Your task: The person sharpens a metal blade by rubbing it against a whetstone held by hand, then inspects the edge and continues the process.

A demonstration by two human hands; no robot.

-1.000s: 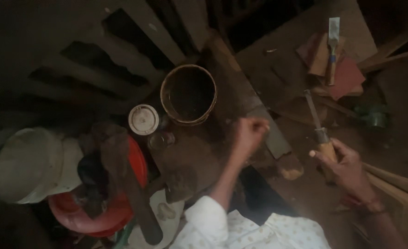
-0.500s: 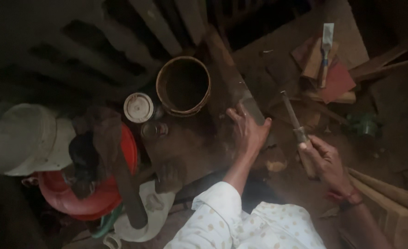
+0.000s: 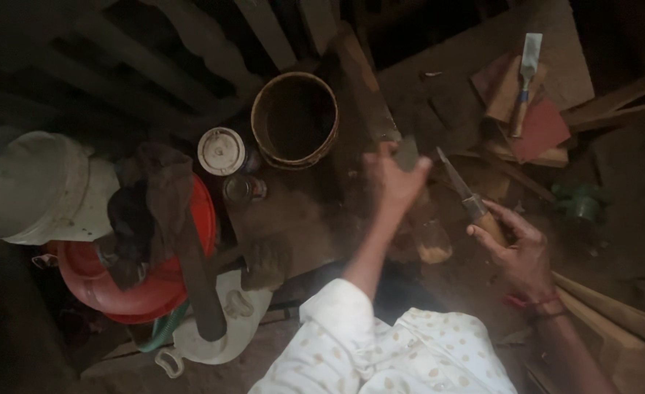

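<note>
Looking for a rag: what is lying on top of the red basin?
A dark cloth and a dark wooden piece lie across the red basin. They cover its inside, so any contents are hidden.

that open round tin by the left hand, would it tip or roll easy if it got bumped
The open tin stands upright and looks about as wide as tall, so it probably resists tipping. It appears empty, so likely light and apt to slide. On its round side it would probably roll. The left hand is beside it, not touching.
</note>
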